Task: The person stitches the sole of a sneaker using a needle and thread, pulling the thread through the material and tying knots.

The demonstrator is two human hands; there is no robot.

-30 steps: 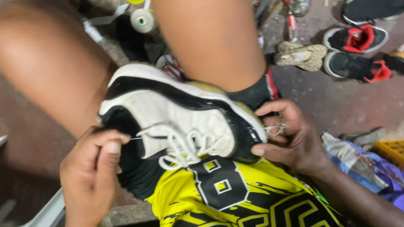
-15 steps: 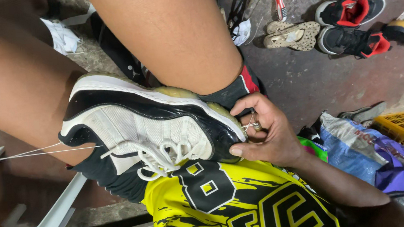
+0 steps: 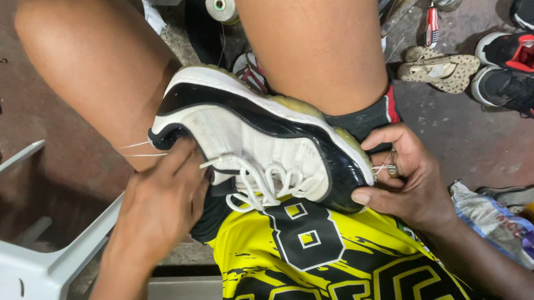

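Left hand (image 3: 162, 207) back on sneaker (image 3: 260, 144)

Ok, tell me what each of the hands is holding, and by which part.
Both hold the black and white sneaker. The right hand grips its black toe end, thumb on the toe cap. The left hand presses against the heel end, where taut white thread runs out.

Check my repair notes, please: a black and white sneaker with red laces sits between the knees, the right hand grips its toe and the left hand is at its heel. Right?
One thing is off: the laces are white, not red, as the head view shows. The rest holds: the black and white sneaker sits between the knees, the right hand grips its toe and the left hand is at its heel.
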